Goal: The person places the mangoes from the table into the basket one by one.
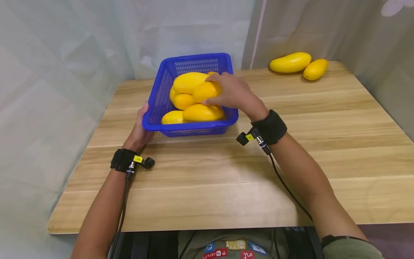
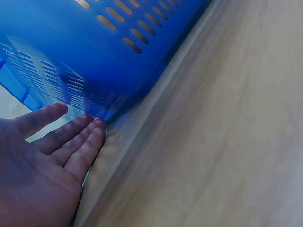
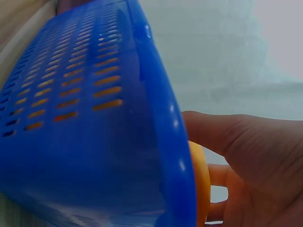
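Note:
A blue slotted basket (image 1: 161, 91) stands on the wooden table (image 1: 226, 172), piled with several yellow mangoes (image 1: 189, 82). My right hand (image 1: 228, 91) reaches over the basket's right rim and grips the top mango (image 1: 205, 91). In the right wrist view the basket wall (image 3: 90, 132) fills the frame, with a sliver of that mango (image 3: 201, 179) against my right hand (image 3: 246, 165). My left hand (image 1: 139, 127) lies flat against the basket's near left corner, fingers straight. The left wrist view shows those fingers (image 2: 83, 137) touching the basket's lower corner (image 2: 102, 101).
Two more mangoes (image 1: 290, 62) (image 1: 315, 69) lie at the table's far right corner by the pale curtain. Cables run from both wrist cameras along my forearms. The curtain closes off the back and left sides.

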